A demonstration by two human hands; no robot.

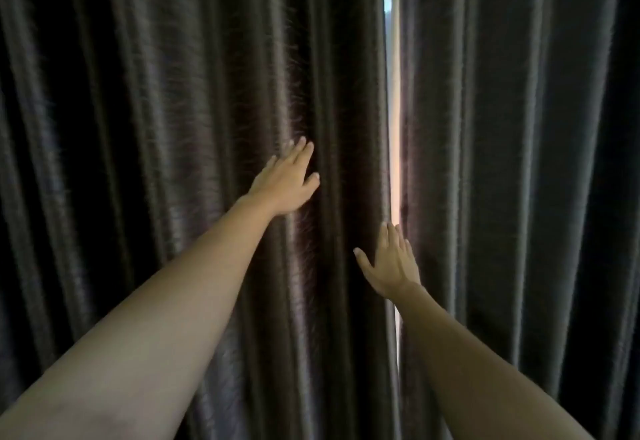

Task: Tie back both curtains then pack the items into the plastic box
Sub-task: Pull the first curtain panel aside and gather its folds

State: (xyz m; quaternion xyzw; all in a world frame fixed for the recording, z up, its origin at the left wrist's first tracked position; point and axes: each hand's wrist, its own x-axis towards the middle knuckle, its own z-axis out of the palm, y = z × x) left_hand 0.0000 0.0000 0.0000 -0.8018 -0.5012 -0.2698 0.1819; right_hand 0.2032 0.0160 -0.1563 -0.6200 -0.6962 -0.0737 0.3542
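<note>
Two dark, pleated curtains fill the view. The left curtain [166, 127] and the right curtain [512, 127] hang almost closed, with a narrow bright gap [393, 120] between them. My left hand [285, 183] reaches forward with straight fingers onto the folds of the left curtain, a little left of its inner edge. My right hand [391, 261] is lower, fingers straight and spread, at the gap where the two curtain edges meet. Neither hand grips any fabric. No tie-backs, loose items or plastic box are in view.
Daylight and a pale strip of window frame [390, 6] show through the gap. The curtains hide everything else in front of me.
</note>
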